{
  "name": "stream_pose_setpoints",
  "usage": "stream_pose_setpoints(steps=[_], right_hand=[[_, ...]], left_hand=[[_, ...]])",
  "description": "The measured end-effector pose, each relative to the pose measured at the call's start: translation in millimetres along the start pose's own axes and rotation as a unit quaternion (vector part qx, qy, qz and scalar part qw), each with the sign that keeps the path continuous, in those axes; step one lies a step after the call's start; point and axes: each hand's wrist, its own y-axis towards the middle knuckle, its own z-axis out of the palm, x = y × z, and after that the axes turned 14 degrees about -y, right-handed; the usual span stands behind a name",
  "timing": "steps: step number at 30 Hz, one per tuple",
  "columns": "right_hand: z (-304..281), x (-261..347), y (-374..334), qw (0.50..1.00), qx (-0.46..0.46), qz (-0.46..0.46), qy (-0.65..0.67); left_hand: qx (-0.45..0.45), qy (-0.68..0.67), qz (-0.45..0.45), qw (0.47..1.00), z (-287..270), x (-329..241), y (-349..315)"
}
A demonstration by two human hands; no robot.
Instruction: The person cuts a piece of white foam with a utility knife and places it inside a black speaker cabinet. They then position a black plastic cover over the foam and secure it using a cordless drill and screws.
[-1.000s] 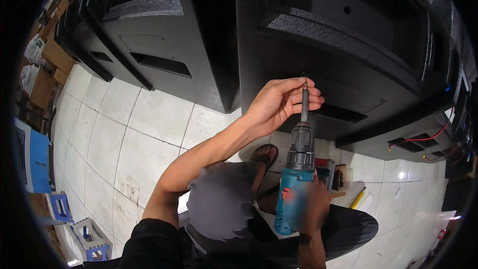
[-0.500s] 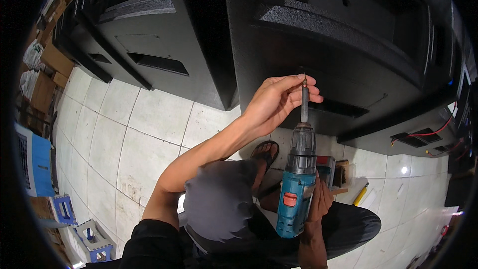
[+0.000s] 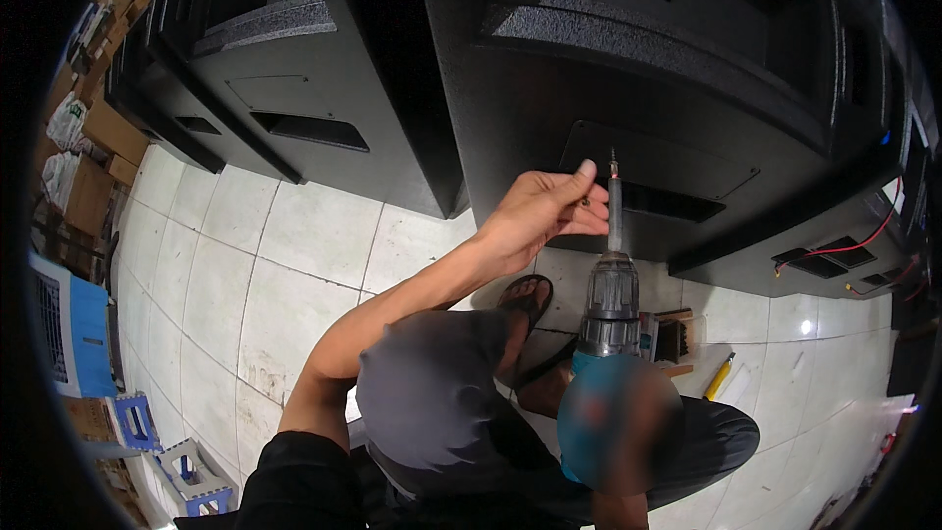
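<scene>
My right hand [image 3: 640, 422], blurred, grips the cordless drill [image 3: 612, 304], whose teal body is also blurred. Its long grey bit holder [image 3: 615, 216] points up toward a black speaker cabinet [image 3: 530, 88], and a thin tip shows at its end. Beside the holder, my left hand [image 3: 535, 211] has its fingers curled, with the thumb raised a little. A small dark thing that looks like a screw [image 3: 586, 202] shows among those fingers. Past the tip, a thin panel [image 3: 648, 152] with screws at its corners lies on the cabinet, above a dark slot [image 3: 672, 204].
More black cabinets [image 3: 285, 98] stand at the left. At the right, red wires [image 3: 868, 240] hang from another cabinet. On the tiled floor [image 3: 304, 245] lie a yellow cutter knife [image 3: 719, 378] and an open box [image 3: 675, 334]. Blue-and-white step stools [image 3: 196, 471] are at the lower left.
My left hand has drawn back from the bit tip, which it was touching, and sits beside the holder. The drill has shifted slightly right. The panel's corner now shows uncovered.
</scene>
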Motion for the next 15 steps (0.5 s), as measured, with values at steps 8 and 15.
stream_pose_setpoints(steps=[8, 15], right_hand=[[-1, -1, -11, 1.0, 0.004, 0.0, 0.006], [-13, 7, 13, 0.996, 0.067, -0.019, 0.058]], left_hand=[[-0.131, 0.063, 0.094, 0.985, 6, 6, 22], [-0.171, -0.04, 0.215, 0.961, 12, 25, 36]])
